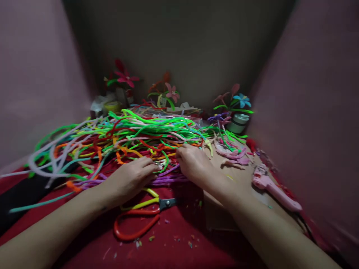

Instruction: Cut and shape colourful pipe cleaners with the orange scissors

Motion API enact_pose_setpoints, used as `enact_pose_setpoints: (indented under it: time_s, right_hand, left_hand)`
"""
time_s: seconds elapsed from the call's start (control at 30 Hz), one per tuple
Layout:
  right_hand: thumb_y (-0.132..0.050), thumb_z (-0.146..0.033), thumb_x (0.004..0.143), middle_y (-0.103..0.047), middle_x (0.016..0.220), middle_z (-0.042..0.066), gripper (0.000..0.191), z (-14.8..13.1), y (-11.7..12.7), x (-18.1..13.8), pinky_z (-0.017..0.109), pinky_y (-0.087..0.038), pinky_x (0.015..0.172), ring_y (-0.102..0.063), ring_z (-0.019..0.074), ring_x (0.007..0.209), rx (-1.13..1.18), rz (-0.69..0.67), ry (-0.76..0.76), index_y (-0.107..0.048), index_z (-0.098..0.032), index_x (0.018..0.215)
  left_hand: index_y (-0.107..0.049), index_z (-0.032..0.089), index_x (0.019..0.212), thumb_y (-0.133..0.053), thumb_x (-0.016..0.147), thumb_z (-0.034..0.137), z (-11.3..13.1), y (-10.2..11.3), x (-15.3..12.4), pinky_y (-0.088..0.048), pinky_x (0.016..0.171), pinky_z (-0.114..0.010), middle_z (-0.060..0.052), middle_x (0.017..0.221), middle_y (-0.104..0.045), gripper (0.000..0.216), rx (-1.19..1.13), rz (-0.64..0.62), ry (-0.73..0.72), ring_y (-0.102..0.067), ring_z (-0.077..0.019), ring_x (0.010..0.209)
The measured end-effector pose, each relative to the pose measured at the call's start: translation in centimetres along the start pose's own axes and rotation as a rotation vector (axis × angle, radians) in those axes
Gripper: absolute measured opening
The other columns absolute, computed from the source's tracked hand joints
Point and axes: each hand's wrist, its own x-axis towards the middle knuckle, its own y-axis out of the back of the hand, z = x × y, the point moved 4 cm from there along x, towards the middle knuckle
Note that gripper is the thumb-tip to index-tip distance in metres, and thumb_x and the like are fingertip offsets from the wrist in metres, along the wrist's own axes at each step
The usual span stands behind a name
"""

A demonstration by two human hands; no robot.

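Note:
My left hand (137, 173) rests low over the front of a tangled pile of fuzzy pipe cleaners, its fingers curled together and whatever they grip out of sight. To its right, my right hand (190, 160) is closed at the pile's edge, with its fingertips turned away from view. A green pipe cleaner (167, 160) curves through the gap between the hands. A purple pipe cleaner (170, 170) reaches up to the right hand's fingers. Below both hands lies a bundle of purple pipe cleaners (168, 181). Scissors (136, 224) with red and yellow handles lie in front of the left hand.
Bright green pipe cleaners (157, 125) are heaped behind the hands. A pink glue gun (276, 190) lies on cardboard (218, 213) at right. Pipe-cleaner flowers (241, 100) stand along the back, near a white jar (238, 123). Small clippings (190, 244) dot the red cloth (157, 257).

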Motion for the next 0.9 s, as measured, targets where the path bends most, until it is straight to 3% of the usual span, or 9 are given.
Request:
enact_pose_setpoints:
  time_s: [0.17, 0.3, 0.37, 0.4, 0.47, 0.53, 0.6, 0.73, 0.9]
  right_hand:
    - [-0.049, -0.012, 0.076, -0.062, 0.063, 0.004, 0.019, 7.8, 4.3, -2.9, 0.025, -0.037, 0.057, -0.055, 0.0136, 0.058, 0.104, 0.151, -0.202, -0.066, -0.016, 0.068]
    - [-0.051, -0.019, 0.078, -0.061, 0.063, 0.002, 0.014, 12.7, 6.7, -5.6, 0.026, -0.039, 0.055, -0.054, 0.0134, 0.057, 0.333, 0.625, -0.383, -0.065, -0.016, 0.075]
    - [-0.046, -0.025, 0.084, -0.060, 0.067, 0.002, 0.019, 12.2, 6.7, -6.9, 0.026, -0.041, 0.056, -0.055, 0.0134, 0.059, 0.429, 0.901, -0.354, -0.061, -0.015, 0.083]
    - [-0.041, -0.025, 0.087, -0.060, 0.069, 0.003, 0.021, 11.2, 6.5, -7.3, 0.027, -0.042, 0.058, -0.055, 0.0135, 0.061, 0.442, 0.974, -0.286, -0.060, -0.016, 0.087]
    - [-0.037, -0.021, 0.089, -0.062, 0.078, 0.005, 0.022, 7.7, 5.5, -7.4, 0.029, -0.044, 0.065, -0.056, 0.0149, 0.070, 0.391, 0.906, 0.037, -0.058, -0.016, 0.091]
    - [-0.038, -0.023, 0.088, -0.060, 0.071, 0.005, 0.021, 4.2, 4.2, -7.8, 0.031, -0.042, 0.065, -0.054, 0.0163, 0.068, 0.249, 0.819, 0.330, -0.058, -0.015, 0.088]
    - [-0.042, -0.027, 0.086, -0.057, 0.064, 0.003, 0.021, 2.3, 3.3, -8.4, 0.031, -0.041, 0.061, -0.052, 0.0163, 0.063, 0.208, 0.786, 0.525, -0.058, -0.014, 0.084]
    - [-0.040, -0.029, 0.088, -0.056, 0.063, 0.003, 0.026, 2.8, 2.9, -8.9, 0.031, -0.038, 0.057, -0.051, 0.0168, 0.060, 0.242, 0.836, 0.504, -0.057, -0.011, 0.087]
    - [-0.036, -0.027, 0.088, -0.060, 0.066, 0.005, 0.026, 4.5, 3.1, -8.8, 0.031, -0.041, 0.060, -0.054, 0.0172, 0.063, 0.346, 0.876, 0.368, -0.057, -0.012, 0.085]
  left_hand:
    - [-0.063, 0.019, 0.093, -0.046, 0.084, 0.022, -0.9, 1.3, -0.2, -0.043, 0.064, -0.024, -0.005, 0.081, -0.060, 0.020, -0.049, 0.150, -0.029, -0.055, -0.0152, 0.073]
    - [-0.062, 0.020, 0.097, -0.049, 0.083, 0.026, 0.0, 2.9, 1.5, -0.044, 0.066, -0.024, -0.005, 0.086, -0.064, 0.020, -0.120, 0.210, 0.047, -0.059, -0.0162, 0.076]
    - [-0.063, 0.020, 0.095, -0.048, 0.084, 0.026, 1.6, 3.5, 3.8, -0.043, 0.066, -0.023, -0.004, 0.085, -0.065, 0.020, -0.156, 0.180, 0.047, -0.060, -0.0157, 0.076]
    - [-0.064, 0.020, 0.092, -0.048, 0.084, 0.026, 2.6, 3.5, 5.3, -0.043, 0.064, -0.022, -0.003, 0.084, -0.065, 0.020, -0.168, 0.142, 0.029, -0.059, -0.0149, 0.074]
    - [-0.066, 0.019, 0.091, -0.047, 0.084, 0.027, 4.7, 3.2, 8.7, -0.042, 0.064, -0.022, -0.003, 0.082, -0.066, 0.022, -0.190, 0.097, -0.013, -0.059, -0.0141, 0.073]
    - [-0.067, 0.017, 0.086, -0.048, 0.081, 0.025, 6.4, 1.7, 12.4, -0.043, 0.064, -0.022, -0.003, 0.080, -0.066, 0.021, -0.236, -0.028, -0.009, -0.059, -0.0145, 0.073]
    - [-0.068, 0.016, 0.082, -0.048, 0.077, 0.020, 7.5, -0.2, 16.0, -0.043, 0.064, -0.022, -0.002, 0.077, -0.067, 0.021, -0.289, -0.090, 0.029, -0.059, -0.0140, 0.071]
    - [-0.069, 0.017, 0.083, -0.051, 0.076, 0.024, 8.9, -4.3, 21.6, -0.042, 0.065, -0.022, -0.003, 0.076, -0.068, 0.020, -0.295, -0.148, -0.007, -0.059, -0.0141, 0.071]
    - [-0.069, 0.017, 0.072, -0.056, 0.070, 0.026, 10.1, -7.5, 24.6, -0.040, 0.067, -0.027, -0.004, 0.072, -0.063, 0.015, -0.247, -0.132, -0.025, -0.054, -0.0163, 0.070]
